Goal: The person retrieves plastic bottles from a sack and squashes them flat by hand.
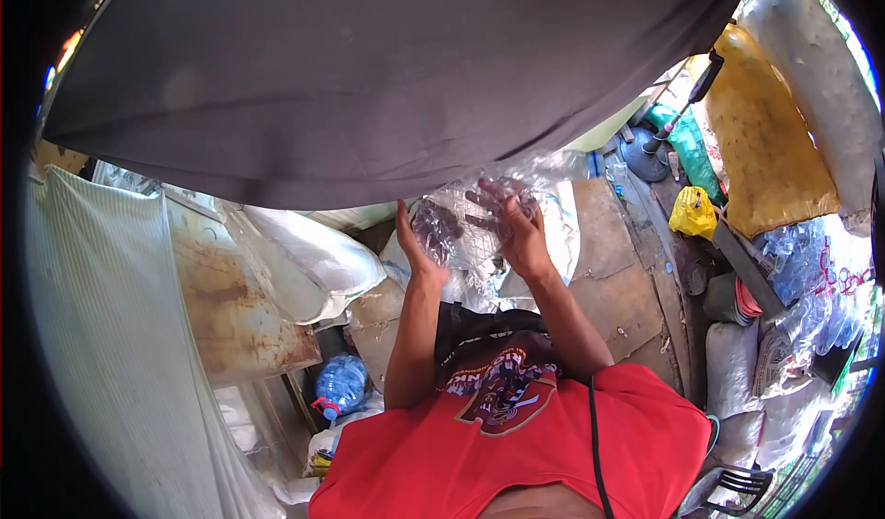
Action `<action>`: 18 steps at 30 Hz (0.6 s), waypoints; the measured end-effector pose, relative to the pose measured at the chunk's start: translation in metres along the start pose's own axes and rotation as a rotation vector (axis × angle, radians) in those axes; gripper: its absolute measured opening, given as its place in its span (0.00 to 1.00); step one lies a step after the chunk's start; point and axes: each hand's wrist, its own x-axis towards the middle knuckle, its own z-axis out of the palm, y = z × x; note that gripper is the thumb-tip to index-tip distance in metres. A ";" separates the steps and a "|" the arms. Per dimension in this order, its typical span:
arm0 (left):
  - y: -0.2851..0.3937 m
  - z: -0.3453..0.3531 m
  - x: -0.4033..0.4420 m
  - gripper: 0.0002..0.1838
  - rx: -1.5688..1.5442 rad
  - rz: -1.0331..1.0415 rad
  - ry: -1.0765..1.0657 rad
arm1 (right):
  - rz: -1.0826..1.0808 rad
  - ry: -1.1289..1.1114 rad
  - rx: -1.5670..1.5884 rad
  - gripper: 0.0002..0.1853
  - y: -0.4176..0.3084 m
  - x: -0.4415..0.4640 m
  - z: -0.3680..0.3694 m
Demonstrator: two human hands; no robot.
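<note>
Between my two hands is a piece of clear, crinkled, shiny plastic [475, 242], and it looks like a thin bag or sheet. My left hand [426, 247] holds its left side, thumb raised in front and fingers seen dimly through the film. On the other side, my right hand [524, 238] grips the plastic, its fingers showing through it. More clear film stretches up and right from the right hand, partly against the dark cloth. Beneath the hands lies a white sack [560, 242], mostly covered by the plastic and my arms.
A large dark cloth [387, 76] hangs overhead in front. Pale curtains [111, 335] hang at left, near a blue-tinted bottle [341, 383]. Flat boards [618, 307] cover the ground. At right are a yellow bag [696, 212], stuffed sacks [733, 367] and a heap of clear plastic [811, 261].
</note>
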 end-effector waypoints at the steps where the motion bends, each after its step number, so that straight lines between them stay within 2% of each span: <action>1: -0.004 -0.016 0.014 0.33 -0.057 -0.027 -0.160 | -0.023 -0.008 -0.203 0.23 0.002 -0.005 -0.005; 2: -0.014 -0.047 0.041 0.32 -0.115 -0.055 -0.318 | -0.045 -0.015 -0.406 0.21 0.003 -0.008 -0.006; 3: -0.025 -0.071 0.061 0.31 -0.173 -0.085 -0.475 | -0.154 -0.019 -0.578 0.16 -0.004 -0.010 0.009; 5: -0.039 -0.074 0.075 0.30 -0.215 -0.114 -0.362 | -0.236 -0.184 -0.567 0.19 0.005 -0.015 0.009; 7: -0.042 -0.071 0.063 0.29 -0.357 -0.287 -0.311 | -0.291 -0.292 -0.616 0.23 0.017 -0.020 0.015; 8: -0.040 -0.064 0.053 0.29 -0.429 -0.370 -0.275 | -0.309 -0.319 -0.755 0.21 0.025 -0.019 0.014; 10: -0.040 -0.059 0.054 0.30 -0.465 -0.481 -0.315 | -0.319 -0.182 -0.571 0.18 0.038 -0.023 0.010; 12: -0.048 -0.072 0.071 0.31 -0.164 -0.289 -0.258 | -0.234 0.083 -0.471 0.14 0.039 -0.019 -0.003; 13: -0.055 -0.080 0.084 0.32 -0.015 -0.194 -0.229 | -0.043 0.217 -0.496 0.15 0.038 -0.022 -0.012; 15: -0.051 -0.066 0.075 0.32 0.101 -0.129 -0.199 | 0.015 0.332 -0.281 0.18 0.014 -0.018 0.000; 16: -0.033 -0.037 0.041 0.31 0.068 -0.161 -0.194 | -0.080 0.333 -0.047 0.18 0.008 -0.014 0.008; 17: -0.023 -0.019 0.018 0.29 0.035 -0.192 -0.189 | -0.090 0.347 -0.001 0.18 0.005 -0.012 0.005; 18: -0.023 -0.016 0.009 0.28 0.134 -0.112 -0.259 | -0.102 0.360 0.046 0.18 0.002 -0.009 0.001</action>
